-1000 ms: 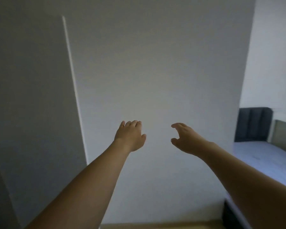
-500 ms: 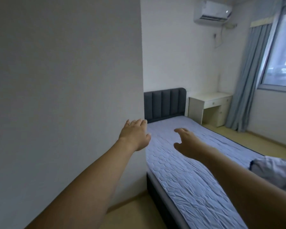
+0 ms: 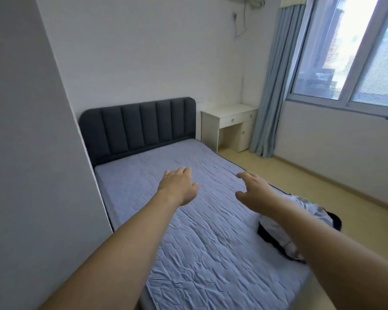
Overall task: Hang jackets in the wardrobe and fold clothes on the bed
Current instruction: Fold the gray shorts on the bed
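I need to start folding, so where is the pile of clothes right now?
In the head view the pile of clothes lies at the bed's right edge, lower right, partly hidden behind the right forearm.

Walls: plain white wall [image 3: 143,52] far; grey-white panel [image 3: 20,153] near left.
Floor: pale yellow-beige floor [image 3: 311,182] on the right.
Furniture: dark grey padded headboard [image 3: 139,126]; small cream desk with drawers [image 3: 230,121] just right of it.
Window: large white-framed window [image 3: 354,52] far right, bright daylight; light blue curtain [image 3: 271,86] at its left edge.

Clothes [image 3: 278,229] on bed [image 3: 211,242] right edge, desk [image 3: 229,121] right of headboard [image 3: 139,128], curtain [image 3: 271,90] beyond
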Demonstrator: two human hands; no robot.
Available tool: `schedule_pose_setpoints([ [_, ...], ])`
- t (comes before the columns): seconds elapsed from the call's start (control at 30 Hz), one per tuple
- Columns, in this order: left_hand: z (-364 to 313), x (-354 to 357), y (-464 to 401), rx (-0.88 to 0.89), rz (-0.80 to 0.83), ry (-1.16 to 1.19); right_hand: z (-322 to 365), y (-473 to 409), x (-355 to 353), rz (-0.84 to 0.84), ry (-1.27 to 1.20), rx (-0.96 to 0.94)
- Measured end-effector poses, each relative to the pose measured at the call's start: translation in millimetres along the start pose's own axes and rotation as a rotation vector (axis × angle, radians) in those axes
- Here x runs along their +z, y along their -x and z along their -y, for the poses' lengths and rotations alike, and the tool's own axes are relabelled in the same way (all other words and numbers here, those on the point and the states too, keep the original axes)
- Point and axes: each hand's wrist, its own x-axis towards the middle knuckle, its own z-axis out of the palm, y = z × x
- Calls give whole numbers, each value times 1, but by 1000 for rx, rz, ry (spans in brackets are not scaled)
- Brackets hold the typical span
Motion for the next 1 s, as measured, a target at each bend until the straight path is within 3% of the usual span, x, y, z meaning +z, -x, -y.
schedule_pose_setpoints([
  [0.23,-180,38,-118,23,2,45,-206,-67,-68,6,15,35],
  [0.43,-252,73,-220,-25,95,85,-330,-155,-88,103,-39,87],
  [0.73,-321,207,-408,-157,340,199,-515,-302,-50,237,-118,219],
  [1.0,-456,352,-557,5,489,150,-723,-394,11,203,-272,413],
])
